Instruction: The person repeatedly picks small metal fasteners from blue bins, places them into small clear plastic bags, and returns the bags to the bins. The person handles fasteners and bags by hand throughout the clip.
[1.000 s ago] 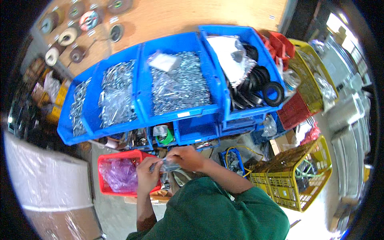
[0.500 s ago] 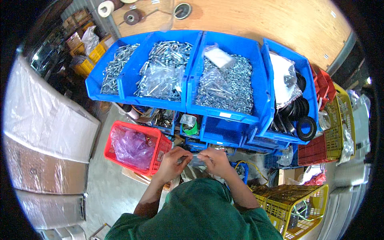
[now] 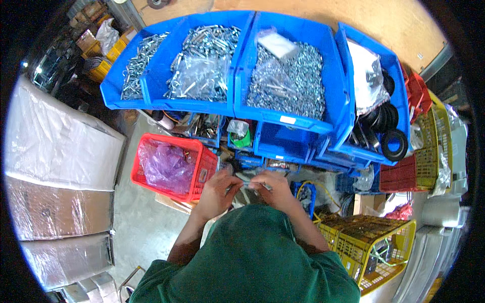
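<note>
Both of my hands are close together in front of my chest, just below the blue bins. The fingers of my left hand point(image 3: 221, 191) are pinched, and those of my right hand point(image 3: 272, 188) are pinched facing them. Between the fingertips is a small pale piece of clear plastic point(image 3: 245, 178), gripped from both sides; its full shape is hidden by my hands. Beyond them, blue bins hold shiny metal fasteners point(image 3: 204, 48) and small metal parts point(image 3: 308, 76), with clear bags lying on top.
A red basket point(image 3: 202, 174) with a purple plastic bag point(image 3: 166, 166) stands left of my hands. Black rings point(image 3: 394, 145) fill the right bin. Lower right is a yellow crate point(image 3: 361, 252); wrapped cartons point(image 3: 60, 207) stand at far left. A green cup point(image 3: 240, 139) sits under the bins.
The view has tilted down, so the bins and basket sit higher in the picture. My hands stay together, still pinching, slightly higher in the picture.
</note>
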### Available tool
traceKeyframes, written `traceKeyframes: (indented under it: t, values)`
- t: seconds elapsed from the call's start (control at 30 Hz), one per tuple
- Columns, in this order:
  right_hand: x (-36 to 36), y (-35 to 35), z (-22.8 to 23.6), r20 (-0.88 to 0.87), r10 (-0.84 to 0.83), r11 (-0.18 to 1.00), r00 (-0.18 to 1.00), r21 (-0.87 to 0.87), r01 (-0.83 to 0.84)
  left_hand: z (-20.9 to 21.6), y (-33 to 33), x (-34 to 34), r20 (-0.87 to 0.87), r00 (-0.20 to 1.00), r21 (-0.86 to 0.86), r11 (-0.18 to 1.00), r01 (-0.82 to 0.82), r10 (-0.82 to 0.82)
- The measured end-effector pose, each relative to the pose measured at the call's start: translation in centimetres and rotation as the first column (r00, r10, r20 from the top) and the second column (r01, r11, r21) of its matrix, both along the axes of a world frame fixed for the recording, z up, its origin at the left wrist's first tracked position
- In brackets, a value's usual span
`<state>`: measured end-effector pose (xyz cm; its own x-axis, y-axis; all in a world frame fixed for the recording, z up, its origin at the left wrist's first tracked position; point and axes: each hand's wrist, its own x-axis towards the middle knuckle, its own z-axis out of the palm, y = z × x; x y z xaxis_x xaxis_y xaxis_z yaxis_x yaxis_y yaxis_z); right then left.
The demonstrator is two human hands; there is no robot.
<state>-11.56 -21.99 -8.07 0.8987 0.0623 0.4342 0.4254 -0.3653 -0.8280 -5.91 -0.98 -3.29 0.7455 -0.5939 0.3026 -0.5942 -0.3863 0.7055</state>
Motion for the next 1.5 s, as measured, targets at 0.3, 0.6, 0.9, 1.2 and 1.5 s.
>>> traceKeyframes:
  t: [0.3, 0.6, 0.9, 1.2, 1.5]
  values:
    - [-1.7, 0.3, 0.3, -0.094, 0.013, 0.999, 0.996, -0.047, -0.018, 0.0, 0.3, -1.3, -0.069, 0.998, 0.003, 1.000, 0.013, -0.013]
    - [-1.4, 0.6, 4.2, -0.135, -0.143, 0.985, 0.980, 0.076, 0.154, -2.1, 0.6, -0.7, -0.506, 0.853, -0.453, 0.881, -0.134, -0.130]
    - [-0.4, -1.0, 11.4, -0.122, -0.122, 0.919, 0.985, 0.360, 0.159, 0.3, -3.4, 1.4, -0.427, 0.839, -0.798, 0.576, -0.176, -0.336]
    - [0.3, -1.5, 13.5, -0.030, -0.133, 0.829, 0.991, 0.544, 0.128, 6.7, -3.6, 1.7, -0.186, 0.949, -0.744, 0.667, 0.035, -0.256]
    - [0.2, -1.1, 13.5, 0.009, -0.123, 0.826, 0.992, 0.555, 0.098, 7.7, -2.8, 1.7, -0.139, 0.972, -0.674, 0.737, 0.048, -0.190]
